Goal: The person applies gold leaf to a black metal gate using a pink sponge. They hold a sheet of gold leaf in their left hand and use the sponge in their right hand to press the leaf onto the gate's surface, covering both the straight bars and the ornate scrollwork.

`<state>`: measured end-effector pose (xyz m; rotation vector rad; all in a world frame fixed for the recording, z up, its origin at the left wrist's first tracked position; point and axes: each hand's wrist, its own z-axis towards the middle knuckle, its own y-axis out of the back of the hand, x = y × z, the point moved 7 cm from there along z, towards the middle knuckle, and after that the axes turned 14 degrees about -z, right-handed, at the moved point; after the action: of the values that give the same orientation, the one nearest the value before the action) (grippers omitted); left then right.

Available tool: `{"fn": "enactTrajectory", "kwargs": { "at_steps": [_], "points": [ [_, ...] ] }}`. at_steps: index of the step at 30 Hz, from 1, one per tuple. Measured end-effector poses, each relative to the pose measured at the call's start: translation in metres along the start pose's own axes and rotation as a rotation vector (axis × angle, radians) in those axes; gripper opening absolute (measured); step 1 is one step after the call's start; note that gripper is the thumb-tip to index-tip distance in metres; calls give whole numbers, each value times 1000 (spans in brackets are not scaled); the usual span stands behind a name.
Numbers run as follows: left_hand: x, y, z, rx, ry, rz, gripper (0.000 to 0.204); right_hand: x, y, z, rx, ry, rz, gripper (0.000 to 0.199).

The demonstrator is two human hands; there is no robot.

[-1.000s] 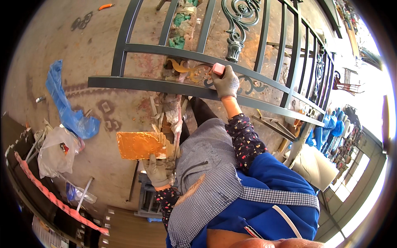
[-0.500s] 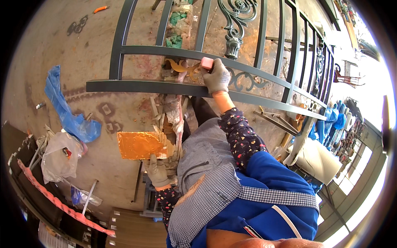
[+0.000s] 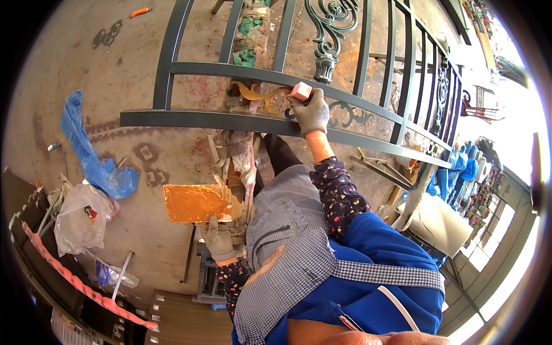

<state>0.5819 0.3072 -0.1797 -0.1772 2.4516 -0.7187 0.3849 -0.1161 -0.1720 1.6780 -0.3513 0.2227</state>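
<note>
A pink sponge block (image 3: 301, 91) is gripped in the gloved fingers of my right hand (image 3: 313, 113). This hand is over the scroll ornament between the two lower rails of a dark grey metal railing panel (image 3: 218, 120). To its left, part of the scroll is gold (image 3: 265, 98); on its right, the scroll is dark grey (image 3: 352, 114). My left hand (image 3: 218, 241), also gloved, holds a flat board (image 3: 192, 202) coated with wet-looking gold-orange paint, thumb on the near edge. The sponge's underside and the scroll beneath my right hand are hidden.
Blue plastic sheeting (image 3: 95, 155) and a whitish plastic bag (image 3: 83, 221) lie on the floor to the left. A wrapped support (image 3: 250, 34) runs under the panel. An orange-handled tool (image 3: 140, 11) lies far left. A large pale roll (image 3: 440, 224) stands at right.
My right hand has shifted a little to the right along the scroll with the sponge, and more gold scroll shows on its left. The left hand and board have stayed nearly still.
</note>
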Motion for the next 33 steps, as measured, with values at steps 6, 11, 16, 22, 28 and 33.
{"fn": "enactTrajectory", "kwargs": {
  "at_steps": [6,11,16,22,28,33],
  "points": [
    [0,-5,1,20,-10,-20,43,3,1,-2,0,-3,-72,43],
    [0,9,4,7,10,-18,45,17,-3,-2,-77,78,38,34],
    [-3,1,5,5,9,-45,44,42,-7,-7,-103,210,117,29],
    [-4,3,8,-5,14,-83,42,15,2,1,-54,79,-117,29],
    [-7,4,10,16,-10,-34,43,19,2,0,-58,74,-38,28],
    [-12,-14,9,56,-23,-9,44,32,-9,0,-57,105,-56,30]
  ]
}}
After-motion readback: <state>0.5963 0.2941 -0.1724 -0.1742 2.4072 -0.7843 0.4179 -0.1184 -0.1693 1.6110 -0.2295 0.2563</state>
